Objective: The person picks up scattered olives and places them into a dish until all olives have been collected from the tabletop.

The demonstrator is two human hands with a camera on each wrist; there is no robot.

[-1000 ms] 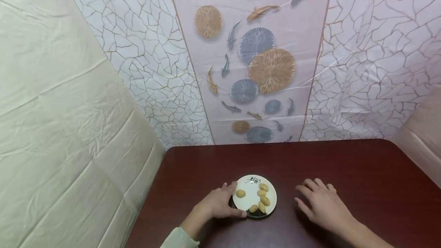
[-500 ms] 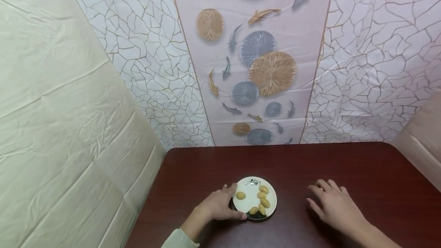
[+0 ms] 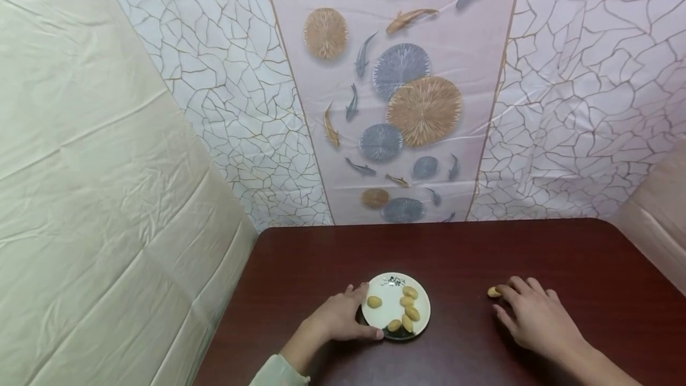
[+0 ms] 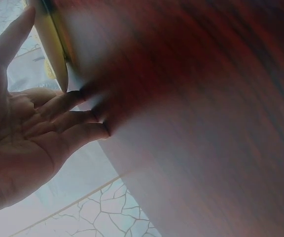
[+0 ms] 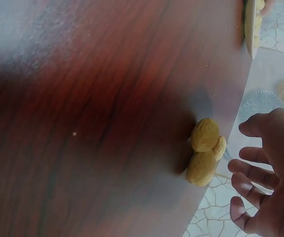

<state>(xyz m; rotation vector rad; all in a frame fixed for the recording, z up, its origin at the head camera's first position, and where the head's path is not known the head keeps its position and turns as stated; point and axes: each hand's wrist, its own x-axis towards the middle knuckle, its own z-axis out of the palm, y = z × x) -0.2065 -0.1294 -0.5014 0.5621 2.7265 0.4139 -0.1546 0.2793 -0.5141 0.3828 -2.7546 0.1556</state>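
In the head view, my left hand (image 3: 340,316) rests at the left side of a small white plate (image 3: 383,317), with thumb and fingers spread along its rim. Several tan oval nuts (image 3: 412,313) lie on the plate. To the right, my right hand (image 3: 541,320) is just above or on the table, with one nut (image 3: 493,292) by its index fingertip. The right wrist view shows three rough-shelled nuts (image 5: 205,135) on the table, in front of the loosely bent fingers (image 5: 253,173) and apart from them. Nothing is seen in that hand's grasp.
The dark red wooden table (image 3: 455,249) has a rounded far right corner. A patterned cloth wall (image 3: 354,153) with fish and discs stands behind it. Cream padded cloth (image 3: 134,225) closes off the left side.
My right hand has moved right, away from the plate, and a nut now shows at its index fingertip. My left hand and the plate have stayed put.
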